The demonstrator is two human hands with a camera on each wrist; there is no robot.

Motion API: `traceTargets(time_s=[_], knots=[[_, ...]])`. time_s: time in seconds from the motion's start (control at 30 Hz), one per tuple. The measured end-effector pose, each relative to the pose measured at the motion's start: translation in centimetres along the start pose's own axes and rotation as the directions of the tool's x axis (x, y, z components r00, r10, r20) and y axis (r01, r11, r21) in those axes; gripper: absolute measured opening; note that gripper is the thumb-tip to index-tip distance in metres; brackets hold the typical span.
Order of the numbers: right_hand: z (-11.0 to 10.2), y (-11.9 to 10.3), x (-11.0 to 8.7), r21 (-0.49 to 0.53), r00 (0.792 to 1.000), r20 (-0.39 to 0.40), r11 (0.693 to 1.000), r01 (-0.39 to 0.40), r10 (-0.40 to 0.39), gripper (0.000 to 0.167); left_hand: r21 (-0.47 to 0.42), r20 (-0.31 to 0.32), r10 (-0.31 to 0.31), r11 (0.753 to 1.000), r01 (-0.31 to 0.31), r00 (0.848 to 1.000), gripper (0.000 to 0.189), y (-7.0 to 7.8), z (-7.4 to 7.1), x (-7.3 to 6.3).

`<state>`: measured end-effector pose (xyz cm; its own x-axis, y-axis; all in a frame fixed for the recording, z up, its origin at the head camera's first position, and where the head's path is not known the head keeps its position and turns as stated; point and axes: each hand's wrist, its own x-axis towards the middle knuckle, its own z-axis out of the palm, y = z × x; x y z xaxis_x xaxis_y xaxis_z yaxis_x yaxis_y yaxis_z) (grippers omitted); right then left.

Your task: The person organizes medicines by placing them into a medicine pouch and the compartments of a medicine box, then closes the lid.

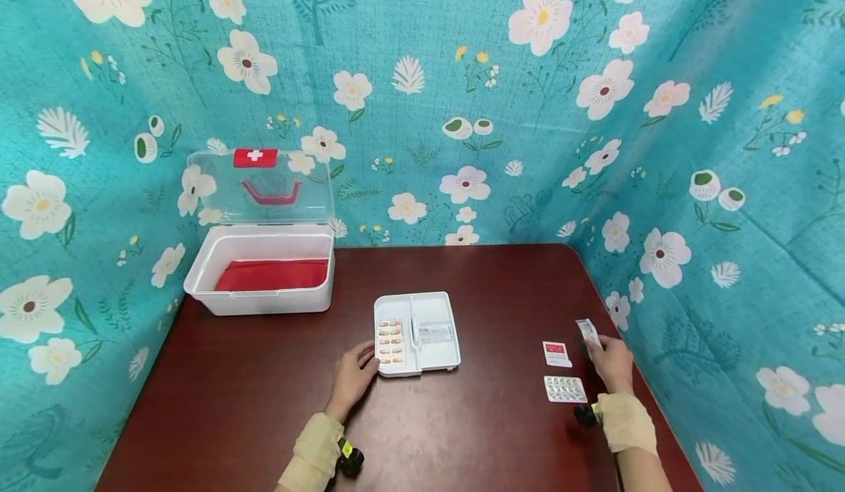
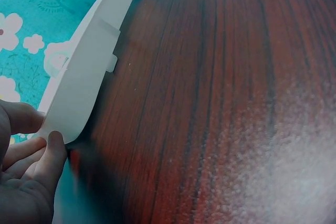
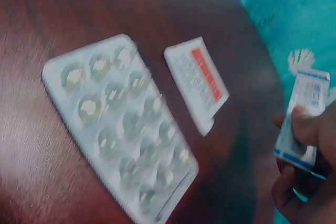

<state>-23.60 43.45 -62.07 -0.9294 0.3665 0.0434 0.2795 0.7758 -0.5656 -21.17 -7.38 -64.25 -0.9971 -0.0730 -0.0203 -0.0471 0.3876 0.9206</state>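
My left hand (image 1: 353, 375) grasped the near left corner of the white divided tray (image 1: 393, 307), the fingers bent at its rim and outer wall in the left wrist view. The tray sat on the dark red-brown surface (image 1: 502, 287), between my two hands but much nearer the left. Its left compartment held a sheet of orange-and-white capsules (image 1: 389, 342); a clear packet (image 1: 434, 333) lay on the right side, across the raised handle (image 1: 416, 332) from the capsules. My right hand (image 1: 612, 364) pinched a small white packet with blue ends (image 1: 585, 328) between thumb and fingers, near the right edge of the surface; its printed side showed in the right wrist view, lettering too blurred to read. Left of that hand, a red-and-white packet (image 1: 557, 354) lay flat, and just on the near side of it, apart, a silvery sheet of round clear blisters (image 1: 565, 389). Both were well apart from the tray. At the far left stood a white box (image 1: 264, 303), its clear lid (image 1: 284, 184) raised, with a red item (image 1: 273, 275) inside. The lid bore a red label with a white cross (image 1: 254, 158). Teal flowered cloth (image 1: 396, 155) hung behind.
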Motion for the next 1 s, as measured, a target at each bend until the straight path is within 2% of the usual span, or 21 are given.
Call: traceTargets(time_s=[0.13, 0.3, 0.5, 0.67, 0.8, 0.9, 1.0], knots=[[0.0, -2.6, 0.6, 0.028, 0.994, 0.021, 0.994, 0.102, -0.103, 0.025, 0.007, -0.002, -0.019, 1.000, 0.019, 1.000, 0.039, 0.0, -0.2, 0.0], [0.6, -6.2, 0.9, 0.110, 0.971, 0.072, 0.969, 0.220, -0.229, 0.022, 0.017, 0.001, -0.020, 1.000, 0.020, 1.000, 0.039, 0.0, -0.1, 0.0], [2.1, -10.4, 0.7, 0.228, 0.933, 0.102, 0.921, 0.316, -0.346, 0.012, 0.015, -0.004, -0.017, 1.000, 0.017, 1.000, 0.039, 0.0, -0.1, 0.1], [3.9, -13.2, 0.3, 0.265, 0.900, 0.187, 0.902, 0.339, -0.393, 0.010, 0.014, -0.001, -0.022, 1.000, 0.022, 1.000, 0.040, -0.1, -0.1, 0.2], [5.8, -15.4, -0.4, 0.264, 0.856, 0.252, 0.883, 0.388, -0.451, 0.011, 0.010, 0.001, -0.025, 1.000, 0.025, 1.000, 0.040, 0.0, -0.3, 0.3], [7.5, -16.9, -1.0, 0.218, 0.811, 0.251, 0.847, 0.485, -0.529, 0.009, 0.003, 0.004, -0.023, 1.000, 0.023, 1.000, 0.040, 0.0, -0.3, 0.2], [9.1, -18.3, -1.6, 0.179, 0.776, 0.266, 0.820, 0.543, -0.572, 0.008, 0.003, 0.007, -0.018, 1.000, 0.018, 1.000, 0.040, -0.1, -0.2, 0.2]])
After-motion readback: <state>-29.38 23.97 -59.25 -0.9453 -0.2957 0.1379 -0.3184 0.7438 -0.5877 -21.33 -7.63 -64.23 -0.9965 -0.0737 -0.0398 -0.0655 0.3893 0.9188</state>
